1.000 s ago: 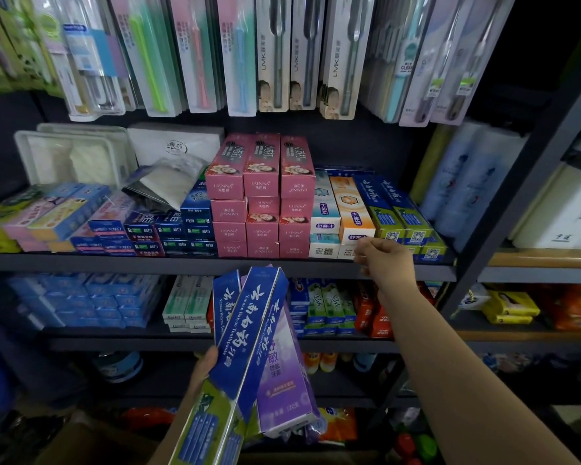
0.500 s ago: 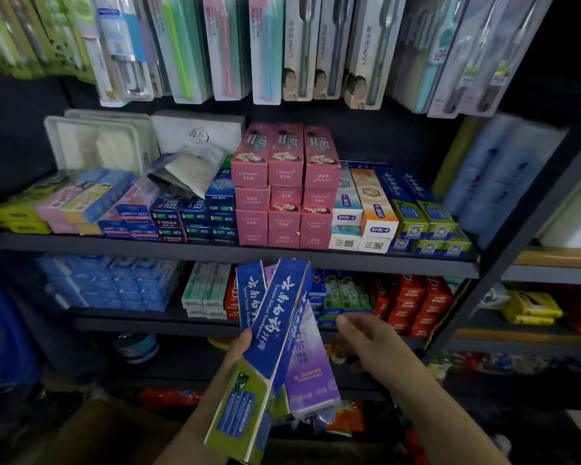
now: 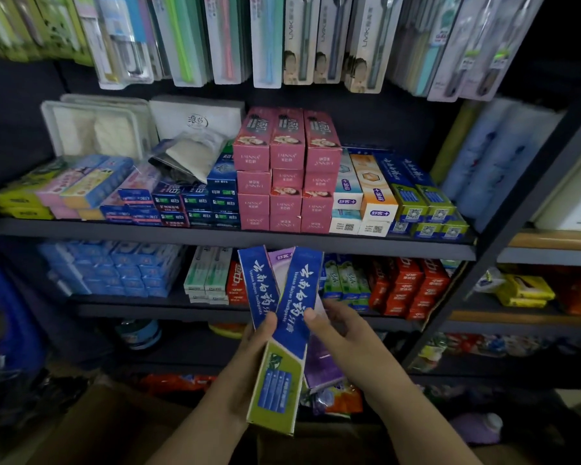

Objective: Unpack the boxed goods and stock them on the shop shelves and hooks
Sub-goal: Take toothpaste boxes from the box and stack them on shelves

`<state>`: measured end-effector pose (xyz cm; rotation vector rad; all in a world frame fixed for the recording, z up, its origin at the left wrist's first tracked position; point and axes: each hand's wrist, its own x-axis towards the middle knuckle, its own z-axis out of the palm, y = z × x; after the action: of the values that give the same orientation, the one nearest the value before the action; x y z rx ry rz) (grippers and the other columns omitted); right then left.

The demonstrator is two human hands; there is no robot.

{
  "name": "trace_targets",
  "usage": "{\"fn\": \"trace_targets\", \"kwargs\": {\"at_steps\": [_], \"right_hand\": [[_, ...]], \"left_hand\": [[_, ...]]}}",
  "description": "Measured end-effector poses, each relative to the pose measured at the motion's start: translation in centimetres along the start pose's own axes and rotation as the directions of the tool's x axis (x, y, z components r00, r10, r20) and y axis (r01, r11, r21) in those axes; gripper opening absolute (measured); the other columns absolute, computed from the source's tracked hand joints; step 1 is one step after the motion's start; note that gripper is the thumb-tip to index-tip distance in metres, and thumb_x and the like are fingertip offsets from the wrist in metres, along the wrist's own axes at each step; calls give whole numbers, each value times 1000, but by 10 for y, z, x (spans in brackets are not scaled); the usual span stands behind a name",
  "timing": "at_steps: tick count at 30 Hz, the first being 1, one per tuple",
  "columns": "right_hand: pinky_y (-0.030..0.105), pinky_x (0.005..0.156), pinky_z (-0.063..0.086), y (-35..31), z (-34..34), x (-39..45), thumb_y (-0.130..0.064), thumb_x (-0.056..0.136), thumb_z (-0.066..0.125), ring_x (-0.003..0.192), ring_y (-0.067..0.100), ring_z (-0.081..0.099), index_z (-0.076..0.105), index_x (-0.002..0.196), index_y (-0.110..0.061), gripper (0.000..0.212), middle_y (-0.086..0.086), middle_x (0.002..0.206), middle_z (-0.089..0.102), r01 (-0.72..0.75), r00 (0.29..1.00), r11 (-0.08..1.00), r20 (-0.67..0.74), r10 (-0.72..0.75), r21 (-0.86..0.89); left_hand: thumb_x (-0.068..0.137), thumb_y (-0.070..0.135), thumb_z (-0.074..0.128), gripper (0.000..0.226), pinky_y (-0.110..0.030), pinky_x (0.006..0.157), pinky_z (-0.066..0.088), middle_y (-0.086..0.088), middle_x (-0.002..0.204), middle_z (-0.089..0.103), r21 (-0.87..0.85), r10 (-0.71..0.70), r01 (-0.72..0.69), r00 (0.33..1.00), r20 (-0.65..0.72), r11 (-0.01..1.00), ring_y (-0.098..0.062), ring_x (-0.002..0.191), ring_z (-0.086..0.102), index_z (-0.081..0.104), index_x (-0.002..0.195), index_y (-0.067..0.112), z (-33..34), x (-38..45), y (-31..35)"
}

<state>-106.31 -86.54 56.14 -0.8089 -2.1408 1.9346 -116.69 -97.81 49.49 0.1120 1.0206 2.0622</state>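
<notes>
Toothpaste boxes in hand, shelf half stocked

Toothpaste boxes (image 3: 284, 333), long blue-and-green cartons with a purple one behind, fan up from the left hand (image 3: 249, 354), which grips their lower ends. The right hand (image 3: 342, 337) pinches the front carton's edge. Above both hands, matching cartons (image 3: 416, 196) already lie shelved; these ones remain unplaced.

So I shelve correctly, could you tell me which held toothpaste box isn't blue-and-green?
The purple box, tucked behind the two blue-and-green ones beside the right hand.
</notes>
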Motion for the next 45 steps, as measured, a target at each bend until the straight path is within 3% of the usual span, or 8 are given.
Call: {"fn": "trace_targets", "kwargs": {"at_steps": [4,7,15,23,28,34,39,45], "right_hand": [[42,84,57,12,12,0,-78,43,75,110,15,61,46,120,-45,89,-9,129,53,-48,999,996,0,48,-77],[31,69,60,14,10,-3,-46,68,79,93,14,70,50,118,-38,58,-7,115,65,-56,998,995,9,55,87],[41,70,59,19,9,-8,-16,80,72,84,25,73,59,108,-16,30,4,95,74,-64,994,939,-65,91,338],[46,81,55,26,4,-13,-25,68,71,87,28,71,56,114,-11,51,11,102,73,-38,986,816,-110,124,577],[35,63,56,29,-3,-19,-25,83,66,72,24,71,57,113,-14,34,11,90,74,-100,963,759,-130,237,644],[35,61,56,22,-4,-20,-30,86,65,67,21,72,57,95,-34,12,2,79,74,-85,961,830,-176,216,551],[29,57,56,10,14,-15,-31,88,64,82,19,72,56,103,-43,20,4,115,63,-65,976,869,-152,159,491],[38,101,45,5,29,-6,-45,87,62,136,21,26,51,89,-53,14,-8,136,24,-52,958,997,-280,66,57]], "left_hand": [[56,44,78,79,-50,75,57,-14,102,72,94,-109,117,990,-90,989,-32,90,71,52,127,20,15,-21,5],[67,28,69,56,-39,59,58,-14,98,73,83,-103,113,988,-111,990,-29,79,72,57,122,20,11,-24,3],[62,7,71,61,-40,59,57,-18,101,72,125,-78,101,981,-180,987,-33,79,71,57,121,14,7,-25,5],[66,3,70,56,-42,66,56,-15,96,73,126,-123,149,973,-198,981,-31,75,71,57,119,14,2,-27,6],[77,2,66,39,-47,73,55,-14,92,73,114,-160,185,967,-198,976,-32,75,67,59,112,17,1,-29,5],[57,10,73,62,-48,73,57,-16,99,73,181,-191,224,964,-183,958,-32,77,70,58,117,15,9,-31,6],[65,27,72,57,-46,72,56,-15,103,72,149,-260,281,955,-143,948,-34,87,71,57,120,22,16,-35,5],[66,40,65,65,-43,64,59,-17,112,69,37,-366,368,929,-56,929,-33,93,70,55,128,22,17,-38,5]]}}
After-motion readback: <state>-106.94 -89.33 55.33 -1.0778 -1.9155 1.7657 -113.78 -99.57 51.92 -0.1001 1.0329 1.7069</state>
